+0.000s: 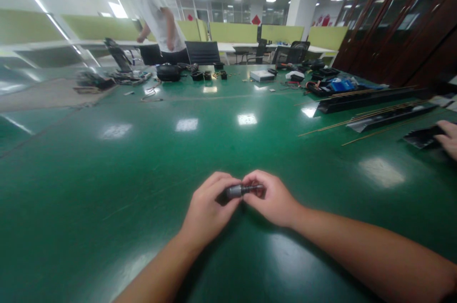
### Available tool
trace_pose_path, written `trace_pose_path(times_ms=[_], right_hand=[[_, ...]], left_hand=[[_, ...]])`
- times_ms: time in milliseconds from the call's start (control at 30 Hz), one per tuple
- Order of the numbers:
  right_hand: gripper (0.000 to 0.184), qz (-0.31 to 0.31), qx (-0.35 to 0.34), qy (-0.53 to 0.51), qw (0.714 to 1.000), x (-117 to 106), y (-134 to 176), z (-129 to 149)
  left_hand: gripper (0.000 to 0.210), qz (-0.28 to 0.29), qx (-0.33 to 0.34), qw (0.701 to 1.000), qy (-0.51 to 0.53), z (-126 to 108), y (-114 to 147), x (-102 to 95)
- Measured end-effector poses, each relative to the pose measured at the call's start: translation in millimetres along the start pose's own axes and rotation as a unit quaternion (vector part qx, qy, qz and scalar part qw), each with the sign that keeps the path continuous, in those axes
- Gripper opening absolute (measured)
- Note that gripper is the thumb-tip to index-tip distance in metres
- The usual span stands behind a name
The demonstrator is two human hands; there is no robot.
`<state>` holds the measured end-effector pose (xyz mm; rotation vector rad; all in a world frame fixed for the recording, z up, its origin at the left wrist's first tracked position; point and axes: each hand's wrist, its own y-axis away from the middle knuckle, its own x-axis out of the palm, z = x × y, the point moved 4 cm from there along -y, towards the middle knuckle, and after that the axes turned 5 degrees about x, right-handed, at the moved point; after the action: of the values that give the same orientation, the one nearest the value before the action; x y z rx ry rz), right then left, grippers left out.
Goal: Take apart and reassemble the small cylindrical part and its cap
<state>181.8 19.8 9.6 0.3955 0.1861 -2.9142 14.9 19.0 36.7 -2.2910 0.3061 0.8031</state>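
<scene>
My left hand [210,205] is closed around a small grey-and-black cylindrical part [234,191], thumb on the near side and fingers on the far side. The part lies level, with its narrower, ribbed black end pointing right. My right hand [273,198] pinches that thin end between thumb and curled fingers. Fingers cover both tips of the part, so its exact kind is unclear. Both hands meet just above the green tabletop [160,160].
Another person's hand [448,139] touches a black piece [423,136] at the right edge. Thin rods [360,117] and black channels [374,98] lie nearby. Small black boxes [207,75], a white box [262,75] and wires line the far side. A person [160,22] stands behind.
</scene>
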Motion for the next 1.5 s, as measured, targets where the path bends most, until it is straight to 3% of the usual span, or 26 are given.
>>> trace_pose_path(times_ms=[1500], right_hand=[[0.01, 0.016, 0.019, -0.035, 0.999, 1.0, -2.3, -5.6]], left_hand=[[0.02, -0.008, -0.007, 1.0, -0.008, 6.3, 2.6, 0.7]])
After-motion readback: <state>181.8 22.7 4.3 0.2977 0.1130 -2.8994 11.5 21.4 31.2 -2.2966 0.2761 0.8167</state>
